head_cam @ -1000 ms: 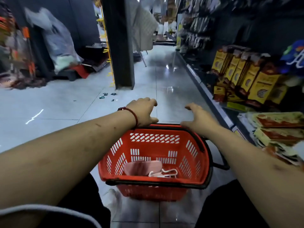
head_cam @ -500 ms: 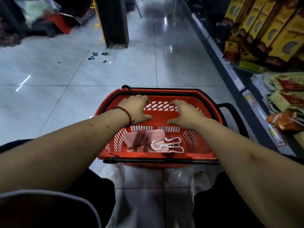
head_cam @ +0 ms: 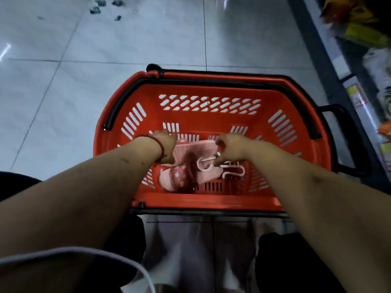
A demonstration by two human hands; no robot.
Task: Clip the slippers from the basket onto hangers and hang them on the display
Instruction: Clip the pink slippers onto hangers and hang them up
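Observation:
A red shopping basket with black handles stands on the tiled floor in front of me. Two pink slippers lie in its bottom: one sole-up at the back, and one with a patterned strap nearer me. My left hand, a red cord on its wrist, grips the left end of the back slipper. My right hand pinches a pale hanger by its hook end, over the slippers. A second pale hanger lies under that hand on the basket floor.
A low shelf edge with packaged goods runs along the right side, close to the basket's side handle. Small dark scraps lie on the floor at top left. My legs and light shoes are just behind the basket.
The view has tilted down onto the basket. Both hands have dropped from the far rim into the basket; the left has taken the back slipper and the right has taken a hanger.

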